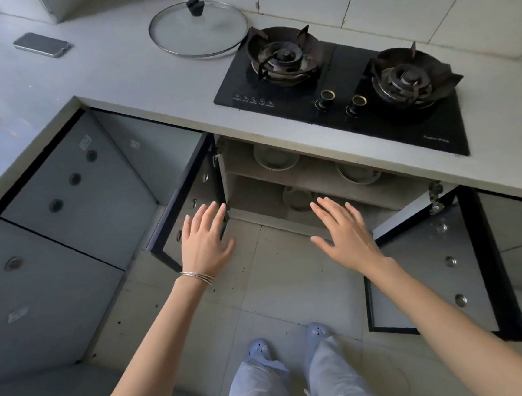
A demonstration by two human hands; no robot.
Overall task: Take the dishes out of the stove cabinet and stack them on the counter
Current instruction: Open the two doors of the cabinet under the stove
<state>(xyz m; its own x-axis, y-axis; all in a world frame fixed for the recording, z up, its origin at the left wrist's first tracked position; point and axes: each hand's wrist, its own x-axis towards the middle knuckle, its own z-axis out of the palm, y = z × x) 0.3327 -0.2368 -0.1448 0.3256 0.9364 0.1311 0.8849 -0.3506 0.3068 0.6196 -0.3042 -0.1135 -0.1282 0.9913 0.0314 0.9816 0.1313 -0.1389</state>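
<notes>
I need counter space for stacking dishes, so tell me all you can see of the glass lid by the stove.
The glass lid is round and clear, with a thin metal rim and a black knob near its far edge. It lies flat, knob up, on the grey counter, just left of the black gas stove. Its rim comes very close to the stove's corner; contact cannot be told. Nothing rests on it.

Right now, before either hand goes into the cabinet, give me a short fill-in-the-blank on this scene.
1. Both doors of the stove cabinet stand ____.
2. The glass lid lies on the counter to the ____ of the gas stove.
3. The left hand and right hand hold ____.

Missing: open; left; nothing
</notes>
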